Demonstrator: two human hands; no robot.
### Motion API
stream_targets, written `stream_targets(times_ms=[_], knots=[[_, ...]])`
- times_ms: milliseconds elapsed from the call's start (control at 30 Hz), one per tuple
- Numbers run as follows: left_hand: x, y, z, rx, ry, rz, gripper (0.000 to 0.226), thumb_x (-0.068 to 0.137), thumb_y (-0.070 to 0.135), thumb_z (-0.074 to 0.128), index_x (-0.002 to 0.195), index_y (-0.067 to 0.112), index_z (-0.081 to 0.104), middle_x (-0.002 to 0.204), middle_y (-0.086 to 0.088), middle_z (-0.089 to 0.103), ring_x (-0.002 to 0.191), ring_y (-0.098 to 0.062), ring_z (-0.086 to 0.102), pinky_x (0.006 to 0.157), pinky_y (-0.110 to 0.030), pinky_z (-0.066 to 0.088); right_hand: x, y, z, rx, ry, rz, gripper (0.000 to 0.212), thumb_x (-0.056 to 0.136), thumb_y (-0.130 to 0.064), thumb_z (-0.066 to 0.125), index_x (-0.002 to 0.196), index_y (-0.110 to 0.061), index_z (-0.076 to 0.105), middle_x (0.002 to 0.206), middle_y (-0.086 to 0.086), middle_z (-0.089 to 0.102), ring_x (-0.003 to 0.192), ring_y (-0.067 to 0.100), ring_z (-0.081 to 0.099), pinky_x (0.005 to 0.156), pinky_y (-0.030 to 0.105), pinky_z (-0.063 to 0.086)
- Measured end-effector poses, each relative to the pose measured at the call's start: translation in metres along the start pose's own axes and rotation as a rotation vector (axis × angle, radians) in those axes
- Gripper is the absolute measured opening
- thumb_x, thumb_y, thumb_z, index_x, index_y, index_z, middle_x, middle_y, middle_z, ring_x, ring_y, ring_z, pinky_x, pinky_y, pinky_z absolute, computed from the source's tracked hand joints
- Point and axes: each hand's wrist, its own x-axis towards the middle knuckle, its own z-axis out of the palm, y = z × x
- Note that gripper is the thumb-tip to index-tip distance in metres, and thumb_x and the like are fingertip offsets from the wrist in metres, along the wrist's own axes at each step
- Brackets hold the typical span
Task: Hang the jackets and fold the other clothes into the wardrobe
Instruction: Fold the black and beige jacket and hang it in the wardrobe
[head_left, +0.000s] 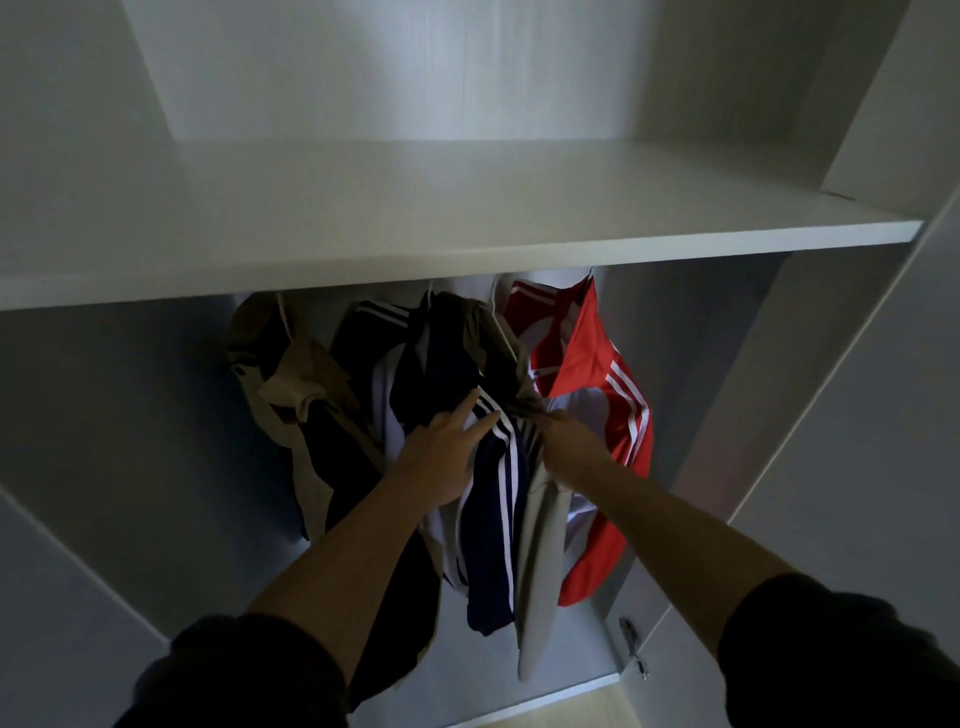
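The left hand (441, 457) rests flat, fingers straight, on the blue striped jacket (493, 545). At its 3 o'clock, the right hand (569, 441) pinches the brown-green jacket (462, 317).

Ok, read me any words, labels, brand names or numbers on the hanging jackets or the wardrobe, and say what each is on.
No text can be read anywhere.
Red jacket with white stripes: stripes only, no lettering.
Navy jacket with white stripes: stripes only.
Beige jacket: no print visible.
Olive-and-grey jacket: no print visible.
White wardrobe shelf: blank.
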Motion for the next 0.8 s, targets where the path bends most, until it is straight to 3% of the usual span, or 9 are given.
stream_targets(times_ms=[33,133,200,300,467,533,633,800], knots=[[0.008,0.000,0.002,0.010,-0.011,0.022,0.075,0.092,0.015,0.052,0.151,0.035,0.011,0.160,0.003,-0.010,0.138,-0.030,0.027,0.095,-0.042,0.042,0.000,0.002,0.005,0.038,-0.017,0.033,0.036,0.098,-0.015,0.040,0.131,-0.013,0.053,0.123,0.016,0.054,0.110,0.034,0.054,0.088,0.037,0.043],[0.024,0.002,0.006,0.080,-0.060,0.087,0.072,0.092,0.012,0.051,0.151,0.031,0.015,0.161,0.004,-0.004,0.137,-0.031,0.029,0.098,-0.046,0.039,0.002,0.010,0.012,-0.018,0.002,0.041,0.031,0.099,-0.010,0.042,0.127,-0.009,0.052,0.116,0.012,0.059,0.098,0.024,0.061,0.080,0.024,0.047],[0.029,0.002,0.006,0.120,-0.064,0.083,0.061,0.092,0.014,0.050,0.148,0.025,0.026,0.158,0.001,0.014,0.134,-0.029,0.033,0.100,-0.044,0.036,-0.001,0.013,0.014,-0.045,-0.014,0.022,0.032,0.097,-0.007,0.044,0.128,-0.012,0.049,0.111,0.011,0.059,0.087,0.019,0.063,0.075,0.027,0.053],[0.029,-0.002,0.003,0.104,-0.046,0.071,0.049,0.094,0.020,0.049,0.141,0.020,0.036,0.147,-0.002,0.031,0.127,-0.026,0.039,0.096,-0.039,0.038,-0.010,0.015,0.009,-0.042,-0.034,-0.016,0.049,0.092,-0.001,0.046,0.138,-0.018,0.044,0.112,0.012,0.056,0.086,0.024,0.063,0.072,0.032,0.054],[0.005,0.032,-0.006,-0.259,0.112,0.075,0.032,0.093,0.017,0.050,0.125,0.014,0.052,0.131,-0.002,0.045,0.112,-0.025,0.051,0.088,-0.035,0.043,-0.062,0.019,-0.007,0.115,0.000,-0.012,0.055,0.090,-0.005,0.051,0.142,-0.020,0.043,0.126,0.012,0.052,0.100,0.024,0.059,0.088,0.034,0.049],[-0.020,0.064,-0.001,-0.427,0.177,0.125,0.025,0.093,0.015,0.052,0.117,0.014,0.054,0.121,0.000,0.049,0.097,-0.023,0.055,0.083,-0.035,0.046,-0.108,0.028,-0.012,0.229,0.067,0.016,0.047,0.090,-0.009,0.053,0.136,-0.016,0.051,0.124,0.010,0.055,0.099,0.021,0.060,0.090,0.029,0.046],[-0.063,0.126,0.016,-0.645,0.194,0.189,0.019,0.093,0.015,0.052,0.112,0.018,0.056,0.107,0.005,0.051,0.089,-0.011,0.054,0.080,-0.030,0.046,-0.210,0.053,-0.018,0.423,0.217,0.144,0.037,0.086,-0.003,0.050,0.119,-0.014,0.064,0.107,0.002,0.061,0.084,-0.002,0.057,0.077,0.008,0.040],[-0.144,0.276,0.039,-0.969,0.037,0.262,0.018,0.090,0.008,0.054,0.102,0.018,0.064,0.096,0.011,0.065,0.087,0.004,0.058,0.075,-0.008,0.042,-0.421,0.088,-0.023,0.596,0.367,0.513,0.036,0.095,-0.007,0.048,0.107,-0.039,0.061,0.110,-0.028,0.057,0.098,-0.001,0.060,0.075,0.008,0.045]])
